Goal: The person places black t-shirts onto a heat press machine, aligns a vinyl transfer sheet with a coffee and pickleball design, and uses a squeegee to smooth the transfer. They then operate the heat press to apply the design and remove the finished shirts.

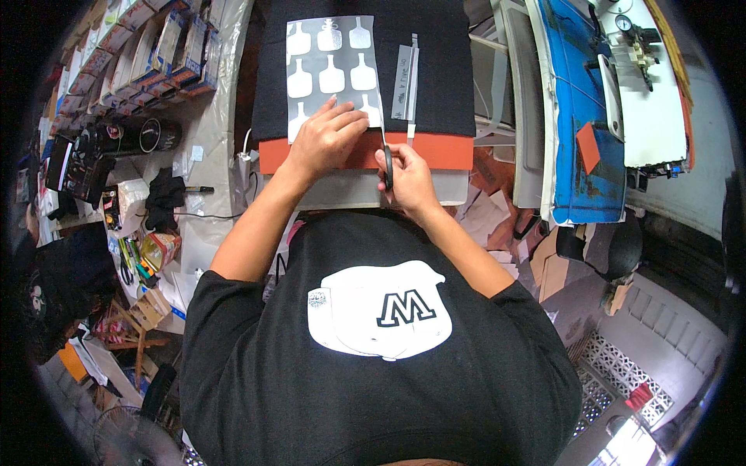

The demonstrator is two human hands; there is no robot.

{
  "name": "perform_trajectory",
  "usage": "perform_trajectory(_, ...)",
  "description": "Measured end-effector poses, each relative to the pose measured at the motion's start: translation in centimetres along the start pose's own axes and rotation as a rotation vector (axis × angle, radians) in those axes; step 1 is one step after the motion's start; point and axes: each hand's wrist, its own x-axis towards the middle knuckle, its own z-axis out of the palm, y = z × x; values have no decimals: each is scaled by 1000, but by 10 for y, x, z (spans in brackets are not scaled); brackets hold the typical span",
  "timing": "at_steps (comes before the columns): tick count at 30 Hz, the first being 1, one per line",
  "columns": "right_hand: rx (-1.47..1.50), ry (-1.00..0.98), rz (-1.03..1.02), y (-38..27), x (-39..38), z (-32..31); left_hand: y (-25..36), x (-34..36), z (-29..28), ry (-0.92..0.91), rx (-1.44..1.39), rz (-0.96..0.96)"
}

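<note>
A grey, film-like sheet (pixel 315 85) with rows of white, long-necked, paddle-like shapes lies on a black cloth (pixel 443 70). My left hand (pixel 329 133) rests on its lower part, fingers stretched out and pressing it flat. In my right hand (pixel 409 180) is a pair of scissors (pixel 389 166), its dark handle in my fingers. The blades point away from me along the sheet's right edge; how far apart they are cannot be made out. To the right lie a cut grey strip (pixel 402 85) with markings and a narrow pale strip (pixel 413 109).
An orange-red board (pixel 451 154) edges the near side of the work surface. Stacked boxes (pixel 155 54) and a cluttered bench stand at left. On the right are a blue-covered table (pixel 579 101) and a white machine bed with a gauge (pixel 624 23). Paper scraps (pixel 486 210) lie below.
</note>
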Motion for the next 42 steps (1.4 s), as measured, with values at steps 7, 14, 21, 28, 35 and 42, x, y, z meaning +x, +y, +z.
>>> perform_trajectory(7,7,8,-21,-7,16,0,9,4,-10,19,-16,-6)
perform_trajectory(14,-10,23,-23,-5,16,0,16,4,-16,31,-46,-27)
perform_trajectory(21,22,51,-87,-13,44,-1,32,8,-32,72,-53,-17)
perform_trajectory(28,-20,65,-76,-17,44,0,35,3,-35,95,-54,1)
perform_trajectory(35,-31,118,-113,-35,77,4,53,2,-59,103,-101,-10)
perform_trajectory(42,-28,92,-84,-37,78,0,59,5,-86,137,-228,-136)
